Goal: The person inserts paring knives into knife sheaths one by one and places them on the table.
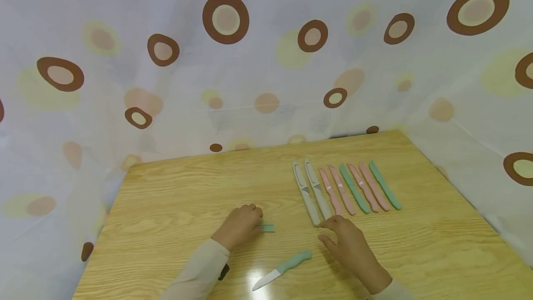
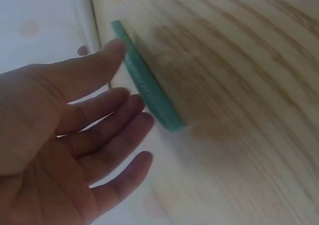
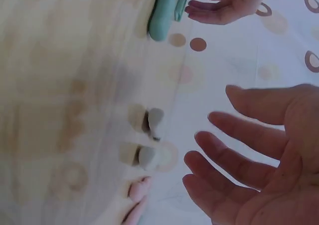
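Note:
On the table lies a small green knife sheath (image 2: 152,93), its end (image 1: 268,228) showing past my left hand (image 1: 241,226). In the left wrist view the left thumb overlaps the edge of this sheath, and the loosely bent fingers are beside it. A paring knife (image 1: 287,266) with a green handle and bare white blade lies in front, between the two hands, its blade pointing to the near left. My right hand (image 1: 347,246) hovers by the handle ends of two grey-white knives (image 1: 310,205), fingers spread and loosely bent, holding nothing.
Right of the grey-white knives, a row continues with pink knives (image 1: 339,193) and green knives (image 1: 385,186), handles toward me. The wooden table (image 1: 166,207) meets a patterned cloth (image 1: 266,59) at the back and sides.

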